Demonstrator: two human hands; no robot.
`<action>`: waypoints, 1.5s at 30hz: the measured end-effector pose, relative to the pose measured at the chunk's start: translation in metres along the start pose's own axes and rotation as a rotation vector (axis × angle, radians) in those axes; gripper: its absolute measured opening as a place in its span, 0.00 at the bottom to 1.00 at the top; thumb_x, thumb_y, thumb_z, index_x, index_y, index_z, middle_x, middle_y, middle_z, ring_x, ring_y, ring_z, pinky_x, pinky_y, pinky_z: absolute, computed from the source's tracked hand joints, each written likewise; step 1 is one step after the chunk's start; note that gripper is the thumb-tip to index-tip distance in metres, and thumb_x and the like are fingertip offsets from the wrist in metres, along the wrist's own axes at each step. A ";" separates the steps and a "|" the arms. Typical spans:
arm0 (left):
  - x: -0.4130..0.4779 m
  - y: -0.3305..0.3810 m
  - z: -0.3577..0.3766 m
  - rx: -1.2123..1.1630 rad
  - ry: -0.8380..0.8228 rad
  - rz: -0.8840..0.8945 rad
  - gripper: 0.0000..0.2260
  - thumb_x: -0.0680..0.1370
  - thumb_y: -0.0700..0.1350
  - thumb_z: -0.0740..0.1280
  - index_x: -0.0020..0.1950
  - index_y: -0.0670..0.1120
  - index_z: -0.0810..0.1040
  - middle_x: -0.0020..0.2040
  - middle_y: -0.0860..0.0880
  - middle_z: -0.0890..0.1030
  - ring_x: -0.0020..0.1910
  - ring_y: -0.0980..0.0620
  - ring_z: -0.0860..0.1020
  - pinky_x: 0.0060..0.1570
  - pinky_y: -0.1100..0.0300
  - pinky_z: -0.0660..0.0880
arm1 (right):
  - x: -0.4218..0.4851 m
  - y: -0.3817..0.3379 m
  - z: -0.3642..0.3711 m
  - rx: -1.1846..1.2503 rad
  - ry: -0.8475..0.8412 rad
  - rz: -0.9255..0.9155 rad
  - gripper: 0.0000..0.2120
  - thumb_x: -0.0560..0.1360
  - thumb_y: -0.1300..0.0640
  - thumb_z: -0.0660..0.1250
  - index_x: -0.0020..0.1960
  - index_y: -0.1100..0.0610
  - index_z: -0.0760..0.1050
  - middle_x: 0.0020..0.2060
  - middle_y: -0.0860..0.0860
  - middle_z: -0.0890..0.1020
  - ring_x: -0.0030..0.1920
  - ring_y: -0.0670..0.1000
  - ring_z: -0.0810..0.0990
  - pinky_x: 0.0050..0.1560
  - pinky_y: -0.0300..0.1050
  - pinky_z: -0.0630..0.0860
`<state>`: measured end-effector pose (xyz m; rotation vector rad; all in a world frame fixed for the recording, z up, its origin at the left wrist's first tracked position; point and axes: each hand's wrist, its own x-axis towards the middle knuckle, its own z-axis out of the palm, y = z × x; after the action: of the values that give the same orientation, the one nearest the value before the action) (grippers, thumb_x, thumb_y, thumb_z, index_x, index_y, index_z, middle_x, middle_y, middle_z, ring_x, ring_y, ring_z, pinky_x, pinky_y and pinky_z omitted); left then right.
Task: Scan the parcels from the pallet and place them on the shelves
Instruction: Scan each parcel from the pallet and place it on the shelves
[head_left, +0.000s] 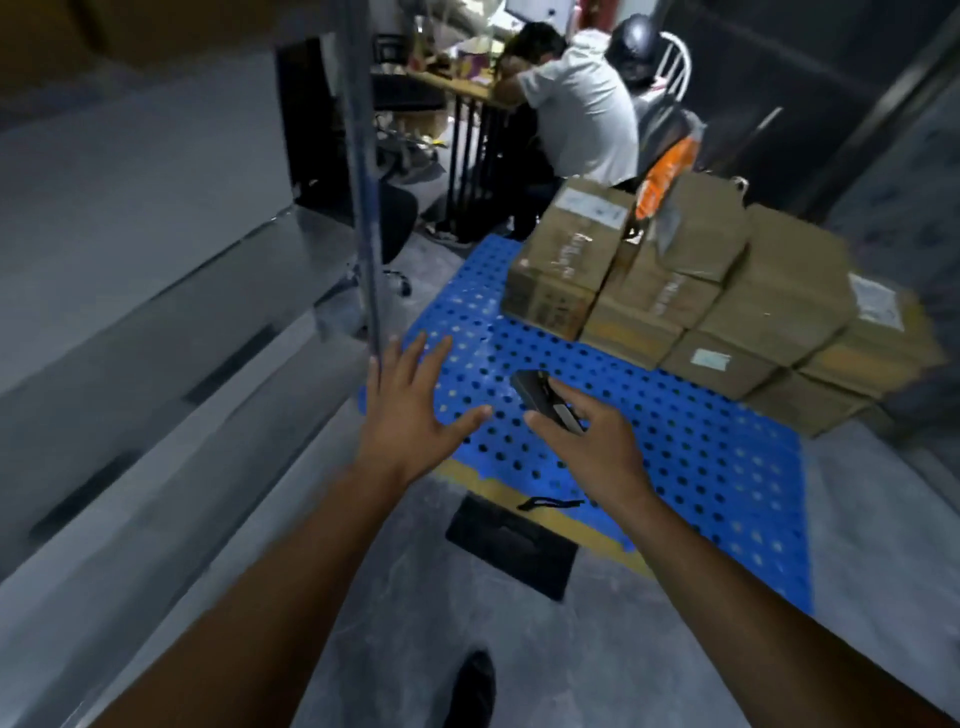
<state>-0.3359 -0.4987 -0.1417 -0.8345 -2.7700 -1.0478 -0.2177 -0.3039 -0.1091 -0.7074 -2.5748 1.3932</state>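
Parcels (701, 291), brown and stacked in uneven tiers, crowd the far corner of the blue perforated pallet (675, 457) at the right of the frame. At centre frame my left hand (415, 410) is spread wide and holds nothing. Just beside it my right hand (587, 441) is wrapped around a dark handheld device that I take to be the scanner (540, 400). The grey shelves (156, 322) run down the left of the frame. The risk as I judge it: with one hand occupied, a single-handed tug at a lower parcel could tip the leaning top ones onto the floor.
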 end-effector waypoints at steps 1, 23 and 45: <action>0.014 0.013 0.016 -0.025 -0.017 0.029 0.43 0.73 0.76 0.61 0.83 0.56 0.58 0.83 0.49 0.57 0.83 0.45 0.48 0.79 0.42 0.41 | 0.012 0.007 -0.017 -0.007 0.026 0.006 0.33 0.74 0.38 0.72 0.76 0.40 0.67 0.73 0.40 0.71 0.47 0.24 0.74 0.42 0.28 0.74; 0.333 0.025 0.133 -0.428 -0.184 0.057 0.47 0.66 0.64 0.78 0.80 0.64 0.59 0.84 0.47 0.48 0.79 0.59 0.49 0.69 0.57 0.58 | 0.206 0.028 -0.093 0.143 0.258 0.222 0.30 0.73 0.40 0.73 0.73 0.40 0.70 0.62 0.31 0.74 0.63 0.43 0.76 0.63 0.46 0.77; 0.235 -0.012 0.135 -0.497 -0.053 0.106 0.31 0.75 0.59 0.73 0.77 0.57 0.69 0.71 0.65 0.72 0.68 0.65 0.72 0.61 0.68 0.73 | 0.183 0.067 -0.087 0.125 0.276 0.187 0.31 0.73 0.41 0.73 0.74 0.44 0.70 0.69 0.40 0.74 0.58 0.36 0.74 0.53 0.29 0.74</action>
<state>-0.5251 -0.3117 -0.1948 -1.0523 -2.4962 -1.7482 -0.3279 -0.1232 -0.1343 -1.0598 -2.2384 1.3798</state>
